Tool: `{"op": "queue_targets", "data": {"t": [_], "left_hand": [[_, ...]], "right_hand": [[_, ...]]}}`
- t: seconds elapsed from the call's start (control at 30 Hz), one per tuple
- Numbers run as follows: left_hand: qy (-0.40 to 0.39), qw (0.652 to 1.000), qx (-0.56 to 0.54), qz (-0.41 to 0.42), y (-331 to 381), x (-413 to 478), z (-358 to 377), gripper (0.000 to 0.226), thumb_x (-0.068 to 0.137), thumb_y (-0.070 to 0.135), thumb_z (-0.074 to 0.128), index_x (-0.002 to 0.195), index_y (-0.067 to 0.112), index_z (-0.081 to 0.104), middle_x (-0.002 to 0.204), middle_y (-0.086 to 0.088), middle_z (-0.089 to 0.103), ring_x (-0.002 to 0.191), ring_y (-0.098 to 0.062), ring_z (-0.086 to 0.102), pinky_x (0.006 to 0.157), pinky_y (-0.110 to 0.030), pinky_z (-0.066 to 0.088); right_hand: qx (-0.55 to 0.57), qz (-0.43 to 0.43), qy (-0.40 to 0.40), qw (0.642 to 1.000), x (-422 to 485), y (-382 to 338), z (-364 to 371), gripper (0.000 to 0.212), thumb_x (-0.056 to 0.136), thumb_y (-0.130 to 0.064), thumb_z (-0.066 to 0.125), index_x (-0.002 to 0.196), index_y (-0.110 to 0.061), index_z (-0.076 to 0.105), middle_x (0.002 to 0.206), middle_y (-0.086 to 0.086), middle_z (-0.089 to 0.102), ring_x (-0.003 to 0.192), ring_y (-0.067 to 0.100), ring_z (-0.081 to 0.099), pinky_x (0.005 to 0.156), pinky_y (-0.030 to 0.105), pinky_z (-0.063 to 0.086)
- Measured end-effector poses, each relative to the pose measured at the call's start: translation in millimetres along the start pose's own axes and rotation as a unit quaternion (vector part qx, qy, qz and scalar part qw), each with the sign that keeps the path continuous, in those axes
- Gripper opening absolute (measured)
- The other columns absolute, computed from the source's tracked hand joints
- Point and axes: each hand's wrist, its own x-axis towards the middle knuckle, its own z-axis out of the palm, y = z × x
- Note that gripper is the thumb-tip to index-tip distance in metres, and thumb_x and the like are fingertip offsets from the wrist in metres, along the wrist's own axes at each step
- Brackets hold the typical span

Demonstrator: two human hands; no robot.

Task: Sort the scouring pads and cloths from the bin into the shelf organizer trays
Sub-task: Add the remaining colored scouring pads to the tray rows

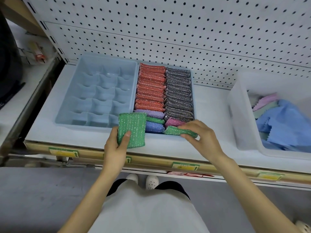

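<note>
Pads (pixel 151 84) pack one tray (pixel 193 101), cloths (pixel 284 125) sit in the bin (pixel 242 118); left grip (pixel 116 148), right grip (pixel 202 137) each hold green pads (pixel 132 126)

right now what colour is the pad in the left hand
Sparkly green pad, head view.

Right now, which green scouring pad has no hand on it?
The green pad slotted between the purple pad and the blue pad; the left hand and right hand each hold another.

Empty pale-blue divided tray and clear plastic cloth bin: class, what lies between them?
Head view: a blue tray packed with sparkly scouring pads, then bare white shelf.
</note>
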Motion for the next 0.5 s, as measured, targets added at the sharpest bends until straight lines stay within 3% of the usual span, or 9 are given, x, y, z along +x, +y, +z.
{"op": "queue_targets", "data": {"t": [0.2,0.4,0.5], "left_hand": [[0.0,1.0,0.006,-0.007,2.0,1.5,-0.2,0.016,0.098,0.016,0.053,0.104,0.031,0.056,0.099,0.01,0.067,0.087,0.003,0.061,0.08,-0.022,0.046],[0.005,1.0,0.007,-0.012,0.8,1.2,0.3,0.013,0.098,0.017,0.053,0.109,0.024,0.056,0.1,0.011,0.067,0.087,0.003,0.061,0.081,-0.024,0.047],[0.002,1.0,0.0,-0.014,1.4,0.4,-0.1,0.013,0.098,0.016,0.053,0.108,0.023,0.057,0.099,0.009,0.067,0.088,-0.001,0.062,0.082,-0.025,0.048]], "right_hand": [[-0.121,-0.112,0.022,0.986,13.4,-3.2,-10.3,0.026,0.083,0.0,0.067,0.105,-0.013,0.073,0.095,0.005,0.067,0.083,0.023,0.061,0.064,0.031,0.053],[-0.173,-0.148,-0.008,0.974,20.8,-2.6,-4.6,0.013,0.088,-0.013,0.066,0.095,-0.016,0.076,0.087,0.001,0.069,0.075,0.025,0.058,0.066,0.032,0.047],[-0.173,-0.125,-0.013,0.977,14.3,4.1,9.6,0.014,0.086,-0.012,0.068,0.097,-0.017,0.076,0.086,-0.001,0.068,0.075,0.023,0.052,0.065,0.033,0.045]]}}
